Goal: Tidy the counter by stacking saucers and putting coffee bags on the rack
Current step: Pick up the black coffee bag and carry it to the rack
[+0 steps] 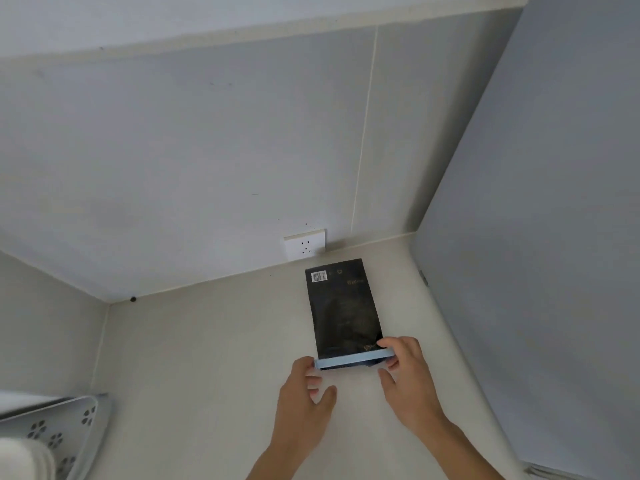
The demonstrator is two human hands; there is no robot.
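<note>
as bag point(343, 306) lies flat, hands point(353, 375) pinch it.

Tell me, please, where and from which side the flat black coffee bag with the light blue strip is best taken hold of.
Grip the black coffee bag at its near end, along the light blue strip, coming from the person's side. It lies flat on the cream counter with its far end close to the wall, so only the near edge is easy to reach. The left hand and right hand already pinch the strip's two ends.

Head view, looking down — near the counter point(214, 341)
</note>
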